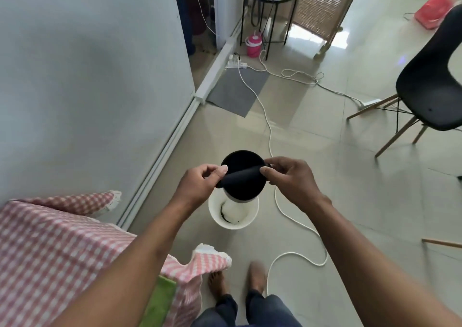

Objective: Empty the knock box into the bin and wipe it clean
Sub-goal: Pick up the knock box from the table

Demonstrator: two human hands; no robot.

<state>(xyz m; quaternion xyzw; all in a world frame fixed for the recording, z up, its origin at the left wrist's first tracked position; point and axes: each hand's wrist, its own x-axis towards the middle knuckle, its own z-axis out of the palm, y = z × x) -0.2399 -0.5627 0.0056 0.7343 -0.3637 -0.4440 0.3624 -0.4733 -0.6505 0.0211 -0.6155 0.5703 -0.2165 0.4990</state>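
I hold a round black knock box in the air, directly over a white bin that stands on the floor. A black bar crosses the box's opening. My left hand pinches the bar's left end between thumb and fingers. My right hand pinches its right end at the box's rim. The box's dark inside faces me; I cannot tell what it holds. Inside the bin I see a white liner with a dark smear.
A table with a pink checked cloth and a green cloth stands at my left. A white cable snakes over the tiled floor beside the bin. A black chair stands to the right, a grey mat ahead. My bare feet are below.
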